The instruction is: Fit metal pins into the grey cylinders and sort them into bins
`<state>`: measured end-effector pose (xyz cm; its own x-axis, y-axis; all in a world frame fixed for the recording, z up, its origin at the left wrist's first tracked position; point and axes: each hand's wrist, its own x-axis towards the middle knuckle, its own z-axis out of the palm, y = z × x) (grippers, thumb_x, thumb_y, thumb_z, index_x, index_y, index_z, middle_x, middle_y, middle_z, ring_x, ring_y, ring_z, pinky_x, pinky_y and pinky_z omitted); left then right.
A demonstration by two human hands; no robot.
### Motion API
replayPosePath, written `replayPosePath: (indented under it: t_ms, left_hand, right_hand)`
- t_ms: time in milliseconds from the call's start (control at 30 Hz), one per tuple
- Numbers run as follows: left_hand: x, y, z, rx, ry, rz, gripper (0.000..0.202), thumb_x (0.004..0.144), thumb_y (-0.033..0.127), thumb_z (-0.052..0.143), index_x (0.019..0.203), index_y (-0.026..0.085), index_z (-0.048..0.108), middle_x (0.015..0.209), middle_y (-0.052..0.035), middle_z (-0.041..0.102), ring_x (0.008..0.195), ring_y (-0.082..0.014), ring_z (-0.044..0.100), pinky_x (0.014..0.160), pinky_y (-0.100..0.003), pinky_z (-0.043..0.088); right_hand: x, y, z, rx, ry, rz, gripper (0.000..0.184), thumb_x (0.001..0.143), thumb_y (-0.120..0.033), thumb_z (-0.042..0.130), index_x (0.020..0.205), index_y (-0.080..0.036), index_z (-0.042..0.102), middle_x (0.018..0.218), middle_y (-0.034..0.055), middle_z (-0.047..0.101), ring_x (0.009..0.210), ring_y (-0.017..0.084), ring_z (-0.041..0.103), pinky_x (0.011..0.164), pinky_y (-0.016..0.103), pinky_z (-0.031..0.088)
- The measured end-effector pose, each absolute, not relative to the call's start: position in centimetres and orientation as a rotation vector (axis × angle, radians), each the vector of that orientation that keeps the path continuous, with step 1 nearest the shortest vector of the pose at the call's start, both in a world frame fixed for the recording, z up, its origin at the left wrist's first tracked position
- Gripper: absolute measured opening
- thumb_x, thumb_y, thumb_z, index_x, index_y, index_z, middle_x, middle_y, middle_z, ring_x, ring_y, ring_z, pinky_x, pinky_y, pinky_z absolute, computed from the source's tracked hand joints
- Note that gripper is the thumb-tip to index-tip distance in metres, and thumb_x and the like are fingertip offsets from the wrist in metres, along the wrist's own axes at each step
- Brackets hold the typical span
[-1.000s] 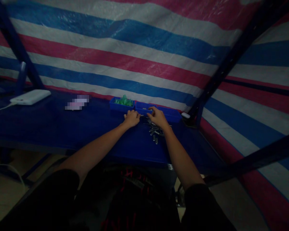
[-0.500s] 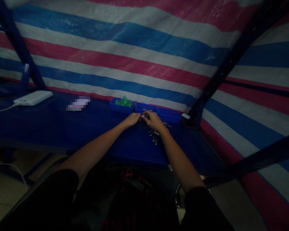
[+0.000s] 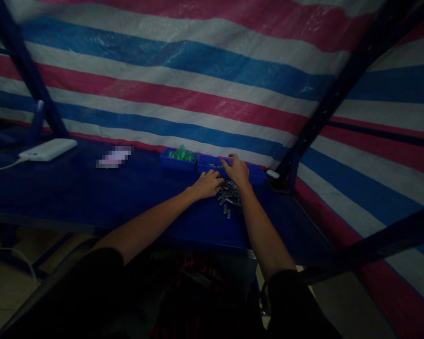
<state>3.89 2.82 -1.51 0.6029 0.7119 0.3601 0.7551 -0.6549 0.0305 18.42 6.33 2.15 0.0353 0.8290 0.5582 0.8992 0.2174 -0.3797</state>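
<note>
My left hand (image 3: 207, 185) rests at the left edge of a pile of small grey metal cylinders (image 3: 229, 194) on the blue table, its bent fingers apart and touching the pile. Nothing can be made out in it. Over the middle blue bin (image 3: 204, 162) hovers my right hand (image 3: 238, 171), thumb and forefinger spread, with no object visible between them. A few small pale pieces (image 3: 212, 165) lie in that bin. My right hand and wrist partly cover both the bin and the pile.
Left of the middle bin stands a blue bin (image 3: 167, 162) of green pieces (image 3: 182, 153); another blue bin (image 3: 257, 175) is at the right. A white power bank (image 3: 49, 149) with a cable, a blurred item (image 3: 115, 157) and a white case (image 3: 273, 174) lie on the table (image 3: 92, 188).
My hands were together at a small object and have come apart. The left has come down to the metal pile; the right has moved right, over the bin, and opened.
</note>
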Motion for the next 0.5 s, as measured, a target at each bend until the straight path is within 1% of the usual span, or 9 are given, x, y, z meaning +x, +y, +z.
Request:
replayPosePath:
  t_ms: [67, 133, 200, 267, 333, 400, 500]
  left_hand:
    - [3.9, 3.1, -1.7, -2.761, -1.253, -0.456, 0.031, 0.085, 0.034, 0.041, 0.111, 0.023, 0.054, 0.112, -0.0078, 0.051, 0.103, -0.0246, 0.044, 0.082, -0.038, 0.04]
    - [3.4, 3.4, -2.0, -2.828, -1.263, -0.443, 0.032, 0.086, 0.034, 0.039, 0.114, 0.024, 0.051, 0.115, -0.0068, 0.049, 0.102, -0.0226, 0.046, 0.084, -0.036, 0.04]
    - [2.6, 3.7, -2.2, -2.85, -1.288, -0.473, 0.035, 0.086, 0.038, 0.038, 0.117, 0.024, 0.048, 0.117, -0.0069, 0.048, 0.104, -0.0225, 0.046, 0.086, -0.037, 0.04]
    - [1.8, 3.9, -2.3, -2.832, -1.34, -0.533, 0.04, 0.087, 0.044, 0.035, 0.12, 0.023, 0.046, 0.119, -0.0077, 0.047, 0.107, -0.0238, 0.045, 0.086, -0.038, 0.04]
    - [1.6, 4.2, -2.4, -2.813, -1.392, -0.58, 0.046, 0.087, 0.048, 0.029, 0.121, 0.022, 0.044, 0.121, -0.0085, 0.046, 0.109, -0.0241, 0.044, 0.087, -0.038, 0.039]
    - [2.0, 4.6, -2.4, -2.811, -1.419, -0.561, 0.048, 0.088, 0.05, 0.025, 0.121, 0.021, 0.044, 0.122, -0.0089, 0.046, 0.109, -0.0242, 0.043, 0.088, -0.04, 0.038]
    - [3.7, 5.0, -2.5, -2.781, -1.478, -0.47, 0.053, 0.086, 0.055, 0.023, 0.123, 0.023, 0.042, 0.122, -0.0106, 0.046, 0.111, -0.0275, 0.042, 0.089, -0.047, 0.036]
  right_hand:
    - [18.7, 6.6, 1.4, -1.59, -1.853, -0.048, 0.038, 0.079, -0.048, 0.046, 0.099, -0.019, 0.06, 0.077, 0.0061, 0.064, 0.073, 0.019, 0.058, 0.065, 0.028, 0.04]
    - [19.3, 6.4, 0.9, -1.472, -1.894, 0.038, 0.033, 0.082, -0.043, 0.043, 0.091, -0.018, 0.062, 0.073, 0.0042, 0.064, 0.068, 0.016, 0.057, 0.063, 0.026, 0.04]
    - [20.4, 5.7, 0.6, -1.339, -1.909, 0.088, 0.033, 0.083, -0.041, 0.041, 0.088, -0.017, 0.062, 0.071, 0.0029, 0.063, 0.065, 0.015, 0.056, 0.061, 0.024, 0.04]
    - [22.0, 4.6, 0.3, -1.275, -1.943, 0.082, 0.033, 0.083, -0.042, 0.04, 0.087, -0.017, 0.061, 0.074, 0.0029, 0.063, 0.068, 0.015, 0.056, 0.063, 0.024, 0.041]
    - [24.1, 3.6, -0.3, -1.308, -2.032, 0.028, 0.033, 0.083, -0.044, 0.042, 0.087, -0.017, 0.061, 0.083, 0.0043, 0.064, 0.077, 0.016, 0.057, 0.069, 0.026, 0.042]
    - [26.0, 2.9, -1.2, -1.447, -2.07, -0.068, 0.035, 0.082, -0.046, 0.043, 0.089, -0.016, 0.061, 0.091, 0.0076, 0.063, 0.088, 0.019, 0.055, 0.08, 0.03, 0.04]
    - [27.5, 2.8, -2.7, -1.674, -2.105, -0.057, 0.047, 0.082, -0.05, 0.04, 0.107, -0.014, 0.056, 0.105, 0.0126, 0.059, 0.099, 0.023, 0.052, 0.086, 0.034, 0.038]
